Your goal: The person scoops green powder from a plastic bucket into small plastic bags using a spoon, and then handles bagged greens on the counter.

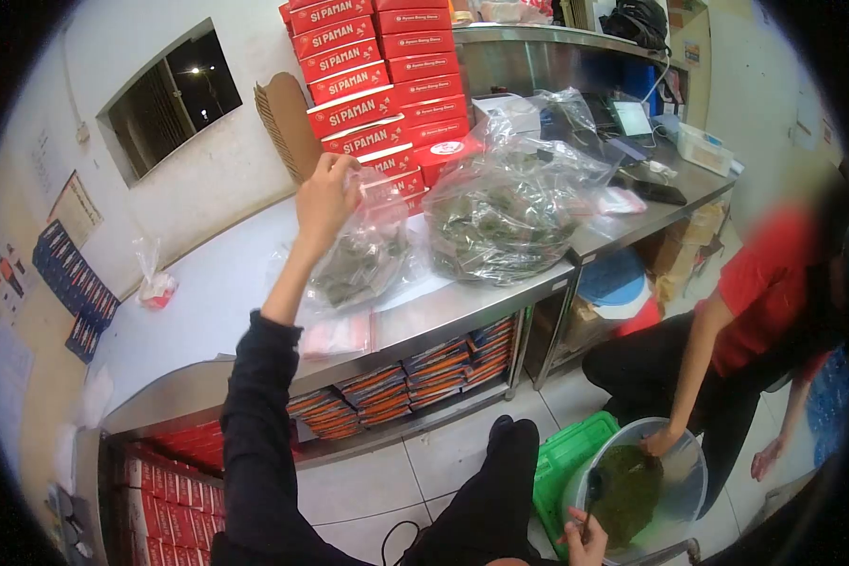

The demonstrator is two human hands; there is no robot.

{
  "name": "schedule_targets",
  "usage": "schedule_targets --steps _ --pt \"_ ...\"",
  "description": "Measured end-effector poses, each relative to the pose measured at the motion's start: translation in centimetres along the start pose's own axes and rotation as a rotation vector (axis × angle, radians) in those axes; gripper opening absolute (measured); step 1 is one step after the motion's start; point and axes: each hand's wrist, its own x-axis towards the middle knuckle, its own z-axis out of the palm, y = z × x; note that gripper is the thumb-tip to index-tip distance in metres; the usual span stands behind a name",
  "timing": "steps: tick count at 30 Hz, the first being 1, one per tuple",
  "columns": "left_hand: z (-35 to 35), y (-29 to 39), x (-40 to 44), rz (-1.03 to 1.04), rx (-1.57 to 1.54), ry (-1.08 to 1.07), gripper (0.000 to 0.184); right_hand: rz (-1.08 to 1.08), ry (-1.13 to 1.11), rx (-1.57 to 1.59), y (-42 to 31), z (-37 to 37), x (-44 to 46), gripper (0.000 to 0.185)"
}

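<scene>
L hand (328,196), fingers closed, pinches the top of a clear plastic bag (354,255) w/ green contents, resting on the metal-edged table (208,321). R hand (585,540), fingers curled, grips the handle of a dark ladle (593,486) at the near side of a see-through tub (698,472) of green stuff, on the floor next to a green crate (561,453). Co-worker in red shirt (759,274) has one hand in the tub. On table, R of the held bag: larger clear bag (500,222), also w/ green contents; behind, tall stacks of red "SI PAMAN" boxes (349,104). Small knotted bag (157,288) far L. Under table: orange-and-dark packs (387,387), more red boxes (170,500).
</scene>
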Motion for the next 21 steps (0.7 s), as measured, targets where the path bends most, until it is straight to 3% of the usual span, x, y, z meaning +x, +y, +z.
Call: schedule_targets --steps 2,3,4,5,6,7,8,9,10,11,14,16,18,21 --pt "-0.8 3.5 -2.3 0.121 -0.313 0.246 0.021 -0.146 -0.027 -0.073 0.1 0.1 0.3 0.025" --pt "-1.6 6.4 -4.2 0.140 -0.528 0.251 0.018 -0.133 -0.025 -0.081 -0.1 -0.1 0.0 0.025" --pt "-2.7 10.4 -7.2 -0.112 -0.900 0.034 0.016 -0.079 -0.014 -0.030 -0.5 -0.1 -0.2 0.026" --pt "-2.6 13.8 -10.4 -0.049 -1.264 -0.059 0.017 -0.024 0.001 0.023 -1.0 -0.1 -0.3 0.027" --pt "-3.6 16.9 -13.9 -0.164 -1.524 -0.486 0.020 -0.016 0.018 0.023 -2.2 0.4 -0.6 0.027" --pt "-2.9 20.6 -17.1 0.020 -1.657 -0.429 0.021 -0.079 0.103 0.045 -3.9 1.3 -1.0 0.026" --pt "-3.4 23.9 -20.6 -0.293 -1.957 -0.813 0.021 -0.144 0.195 0.063 -4.7 1.4 -1.6 0.026" --pt "-2.8 27.4 -23.8 -0.520 -2.159 -1.001 0.019 -0.254 0.195 0.204 -0.9 0.7 -1.0 0.042" --pt "-2.9 30.1 -25.6 -0.730 -2.196 -1.163 0.017 -0.187 0.240 0.261 -2.5 0.9 -1.5 0.043" --pt "-2.7 32.7 -27.9 -0.918 -2.240 -1.250 0.017 -0.284 0.288 0.252 -2.0 0.4 -1.7 0.041" --pt "-4.9 36.9 -30.8 -1.161 -2.283 -1.047 0.014 -0.350 0.420 0.360 -2.9 -0.8 -2.4 0.036" --pt "-5.8 38.1 -31.4 -1.230 -2.261 -0.999 0.016 -0.291 0.445 0.245 -3.9 -1.4 -2.6 0.033" --pt "-6.3 38.6 -31.0 -1.311 -2.275 -0.998 0.016 -0.239 0.388 -0.090 -4.4 -2.0 -2.3 0.030" --pt "-6.4 39.1 -31.1 -1.294 -2.297 -1.009 0.020 -0.270 0.431 -0.068 -3.4 -1.8 -1.6 0.024"
